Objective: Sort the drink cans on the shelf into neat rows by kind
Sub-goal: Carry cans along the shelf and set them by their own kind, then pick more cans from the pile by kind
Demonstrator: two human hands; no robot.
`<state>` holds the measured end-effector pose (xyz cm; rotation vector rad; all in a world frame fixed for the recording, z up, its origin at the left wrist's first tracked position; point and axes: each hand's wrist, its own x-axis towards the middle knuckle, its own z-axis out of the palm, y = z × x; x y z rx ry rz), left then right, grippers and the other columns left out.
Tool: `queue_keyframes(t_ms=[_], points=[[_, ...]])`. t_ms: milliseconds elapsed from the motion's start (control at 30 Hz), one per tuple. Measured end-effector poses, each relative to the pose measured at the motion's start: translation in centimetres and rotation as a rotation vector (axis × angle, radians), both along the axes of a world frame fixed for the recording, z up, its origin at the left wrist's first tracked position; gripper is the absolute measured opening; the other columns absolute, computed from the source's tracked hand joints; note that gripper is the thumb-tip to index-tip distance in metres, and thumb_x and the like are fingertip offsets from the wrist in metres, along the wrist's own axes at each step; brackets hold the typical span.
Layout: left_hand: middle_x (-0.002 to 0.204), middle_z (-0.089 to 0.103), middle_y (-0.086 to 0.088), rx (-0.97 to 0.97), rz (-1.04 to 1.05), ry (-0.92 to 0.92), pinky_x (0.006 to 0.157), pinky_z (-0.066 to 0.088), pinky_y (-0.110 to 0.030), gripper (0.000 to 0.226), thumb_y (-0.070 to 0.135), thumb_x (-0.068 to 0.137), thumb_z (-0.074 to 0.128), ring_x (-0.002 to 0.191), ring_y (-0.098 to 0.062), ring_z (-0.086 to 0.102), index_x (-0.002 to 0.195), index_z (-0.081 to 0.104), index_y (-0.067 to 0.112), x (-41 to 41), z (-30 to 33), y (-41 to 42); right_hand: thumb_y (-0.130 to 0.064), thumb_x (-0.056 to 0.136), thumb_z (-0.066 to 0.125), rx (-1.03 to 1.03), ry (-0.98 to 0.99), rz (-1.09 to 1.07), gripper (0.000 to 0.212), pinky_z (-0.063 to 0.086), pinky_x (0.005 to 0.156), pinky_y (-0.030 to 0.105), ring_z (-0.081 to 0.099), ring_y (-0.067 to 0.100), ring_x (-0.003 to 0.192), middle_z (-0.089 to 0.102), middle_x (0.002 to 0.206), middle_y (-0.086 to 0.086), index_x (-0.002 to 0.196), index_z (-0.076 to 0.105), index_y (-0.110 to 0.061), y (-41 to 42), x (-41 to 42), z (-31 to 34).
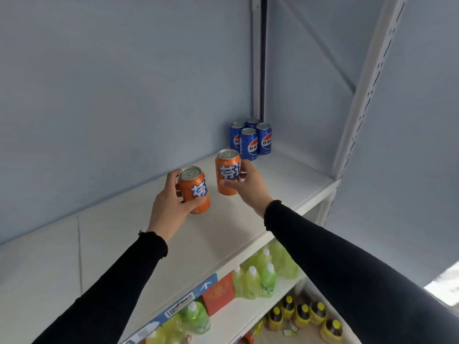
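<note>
My left hand [171,207] grips an orange can [195,189], fingers curled round its side, near the middle of the white shelf [285,184]. My right hand [248,184] grips a second orange can [227,172] just to the right of the first. Whether either can rests on the shelf or is lifted off it I cannot tell. Several blue cans [250,140] stand upright in a tight cluster in the shelf's back right corner, just behind the right-hand can.
A grey back wall and a white perforated upright [357,100] bound the shelf at the back and right. Lower shelves hold green bottles [258,276], a red box [218,294] and dark bottles with yellow caps [308,314].
</note>
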<state>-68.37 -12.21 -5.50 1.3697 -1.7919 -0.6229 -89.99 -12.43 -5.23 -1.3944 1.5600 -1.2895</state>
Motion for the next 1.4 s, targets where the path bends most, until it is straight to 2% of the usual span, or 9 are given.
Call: queue_keyframes(t_ms=[167,367,533,700,933,1100,1167,1267,1400], points=[[0.118,0.062,0.008,-0.015,0.046,0.028,0.078,0.047,-0.024,0.077,0.032,0.073,0.087,0.1,-0.013,0.062,0.134,0.041,0.032,-2.3,-0.6,-7.1,-0.022,0.081,0.08,-0.004,0.001,0.022,0.06,0.051,0.098,0.037,0.06,0.014,0.107,0.063,0.123,-0.003,0.133,0.049,-0.02,-7.8,-1.2,-0.8],[0.116,0.063,0.006,0.018,0.081,0.063,0.082,0.053,-0.033,0.077,0.03,0.072,0.087,0.099,-0.015,0.063,0.133,0.041,0.033,-4.1,-1.5,-14.1,-0.017,0.083,0.077,-0.011,0.031,0.038,0.055,0.048,0.089,0.027,0.06,0.013,0.104,0.062,0.114,-0.005,0.132,0.051,-0.017,-14.6,-1.5,-1.8],[0.111,0.063,0.01,0.038,0.103,0.081,0.073,0.049,-0.021,0.075,0.024,0.071,0.088,0.093,-0.002,0.063,0.131,0.044,0.031,-5.8,-1.8,-18.2,-0.014,0.083,0.076,0.016,0.043,0.018,0.053,0.052,0.087,0.03,0.063,0.022,0.109,0.065,0.119,0.004,0.13,0.051,-0.016,-19.5,-1.5,-2.9],[0.115,0.064,0.008,0.069,0.134,0.087,0.087,0.055,-0.032,0.074,0.017,0.074,0.086,0.098,-0.004,0.065,0.132,0.043,0.033,-7.0,-2.5,-21.1,-0.013,0.081,0.078,0.028,0.023,0.044,0.066,0.053,0.099,0.042,0.06,0.021,0.118,0.06,0.128,0.002,0.136,0.042,-0.018,-22.3,-2.1,-4.2],[0.121,0.063,0.008,0.1,0.152,0.12,0.093,0.055,-0.033,0.075,0.014,0.076,0.084,0.104,-0.006,0.065,0.133,0.04,0.036,-8.6,-2.9,-21.8,-0.012,0.082,0.077,0.001,-0.01,0.157,0.074,0.044,0.11,0.045,0.055,0.021,0.127,0.056,0.137,0.001,0.144,0.038,-0.019,-24.1,-2.9,-5.3],[0.136,0.053,0.007,0.171,0.16,0.151,0.102,0.049,-0.035,0.091,0.013,0.079,0.082,0.121,-0.014,0.057,0.149,0.027,0.035,-9.0,-2.4,-19.8,-0.017,0.097,0.063,-0.087,-0.085,0.25,0.057,0.041,0.113,0.048,0.053,0.013,0.132,0.053,0.143,0.0,0.148,0.038,-0.022,-23.2,-3.3,-6.4],[0.141,0.045,0.01,0.199,0.179,0.116,0.106,0.042,-0.032,0.096,0.017,0.083,0.079,0.129,-0.013,0.048,0.156,0.018,0.032,-8.7,-2.2,-18.1,-0.026,0.092,0.064,-0.124,-0.058,0.259,0.067,0.041,0.113,0.049,0.048,0.012,0.135,0.049,0.147,-0.003,0.151,0.033,-0.025,-22.1,-3.3,-6.9],[0.156,0.036,0.005,0.157,0.284,-0.055,0.117,0.032,-0.036,0.093,0.03,0.086,0.076,0.142,-0.013,0.037,0.158,0.018,0.026,-7.0,-2.2,-14.3,-0.019,0.084,0.07,-0.149,0.086,0.296,0.084,0.035,0.117,0.048,0.036,0.019,0.144,0.038,0.155,-0.001,0.155,0.024,-0.022,-18.1,-3.1,-5.9],[0.156,0.037,0.003,0.059,0.407,-0.332,0.112,0.025,-0.023,0.075,0.033,0.092,0.068,0.142,-0.015,0.034,0.155,0.03,0.021,-3.5,-1.0,-7.4,-0.016,0.092,0.064,-0.256,0.427,0.47,0.071,0.017,0.122,0.03,0.02,0.025,0.148,0.028,0.16,0.007,0.154,0.03,-0.011,-12.6,-1.5,-4.1]])
